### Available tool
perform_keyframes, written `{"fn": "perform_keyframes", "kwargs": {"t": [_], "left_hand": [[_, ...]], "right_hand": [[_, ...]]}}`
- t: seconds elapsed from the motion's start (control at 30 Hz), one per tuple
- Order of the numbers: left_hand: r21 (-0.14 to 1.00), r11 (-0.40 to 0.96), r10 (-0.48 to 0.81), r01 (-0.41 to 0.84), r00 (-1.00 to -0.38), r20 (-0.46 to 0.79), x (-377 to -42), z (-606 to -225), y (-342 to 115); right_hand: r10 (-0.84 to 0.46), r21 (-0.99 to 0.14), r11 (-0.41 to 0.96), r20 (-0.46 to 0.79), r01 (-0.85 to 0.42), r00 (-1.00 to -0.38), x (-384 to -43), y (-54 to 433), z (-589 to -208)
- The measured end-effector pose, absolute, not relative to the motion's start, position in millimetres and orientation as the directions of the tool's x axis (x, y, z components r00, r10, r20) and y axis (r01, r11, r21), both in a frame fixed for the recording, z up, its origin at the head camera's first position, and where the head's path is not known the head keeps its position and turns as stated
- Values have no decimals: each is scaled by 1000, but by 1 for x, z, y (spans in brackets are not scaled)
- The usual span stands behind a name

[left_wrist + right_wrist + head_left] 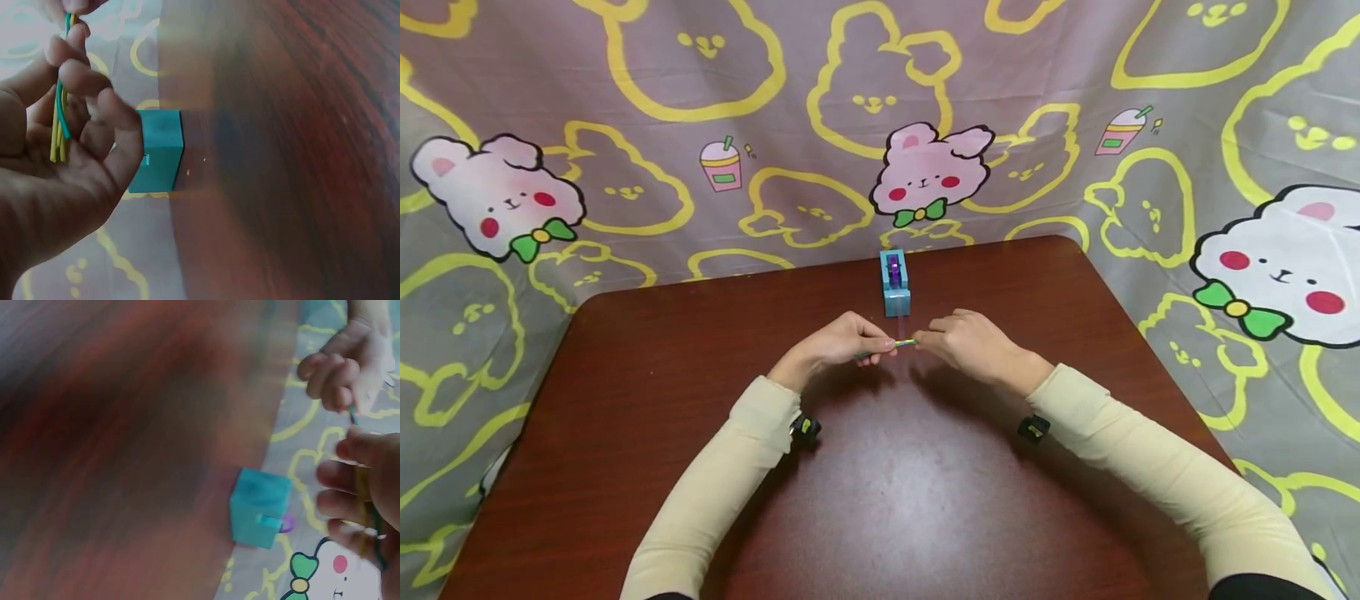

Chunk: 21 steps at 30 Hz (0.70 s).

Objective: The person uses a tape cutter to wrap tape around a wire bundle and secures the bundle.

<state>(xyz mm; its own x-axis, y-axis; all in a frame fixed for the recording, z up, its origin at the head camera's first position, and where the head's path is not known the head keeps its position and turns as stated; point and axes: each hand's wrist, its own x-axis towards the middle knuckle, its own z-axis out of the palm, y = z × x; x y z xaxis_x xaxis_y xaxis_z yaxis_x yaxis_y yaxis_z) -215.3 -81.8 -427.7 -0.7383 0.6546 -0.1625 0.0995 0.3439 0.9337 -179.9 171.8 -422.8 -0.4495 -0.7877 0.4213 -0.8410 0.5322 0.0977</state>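
A thin bundle of green and yellow wire-like strands (60, 119) runs between the two hands. My left hand (848, 337) grips one part of it, with loose ends lying across the palm in the left wrist view. The right hand (966, 342) pinches the other part, and strands run along its fingers in the right wrist view. Just beyond the hands stands a blue tape dispenser (897, 302) with a purple roll core (893, 268). From its front a faint pale streak reaches toward the strands; I cannot tell if it is tape or a reflection.
The dark reddish-brown table (880, 500) is glossy, with a bright reflection near the front. A grey curtain (820, 200) with cartoon prints hangs behind it and at both sides. Tiny light specks (188, 172) lie near the dispenser.
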Motion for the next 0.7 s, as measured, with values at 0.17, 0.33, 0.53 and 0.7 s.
{"fn": "perform_keyframes", "kwargs": {"t": [0.17,0.33,0.53,0.7], "left_hand": [[869,418,606,265,-794,-50,-205,-423,-81],[790,464,572,401,-816,78,-198,-424,-83],[733,471,542,491,-816,198,-196,-426,-85],[636,525,528,566,-802,277,-193,-426,-87]], "right_hand": [[-772,-374,525,170,-765,-613,-190,167,-404],[-785,-776,478,-168,-411,-596,-214,169,-394],[-813,-932,356,-341,61,-472,-248,177,-414],[-864,-926,250,-345,282,-367,-263,175,-445]]}}
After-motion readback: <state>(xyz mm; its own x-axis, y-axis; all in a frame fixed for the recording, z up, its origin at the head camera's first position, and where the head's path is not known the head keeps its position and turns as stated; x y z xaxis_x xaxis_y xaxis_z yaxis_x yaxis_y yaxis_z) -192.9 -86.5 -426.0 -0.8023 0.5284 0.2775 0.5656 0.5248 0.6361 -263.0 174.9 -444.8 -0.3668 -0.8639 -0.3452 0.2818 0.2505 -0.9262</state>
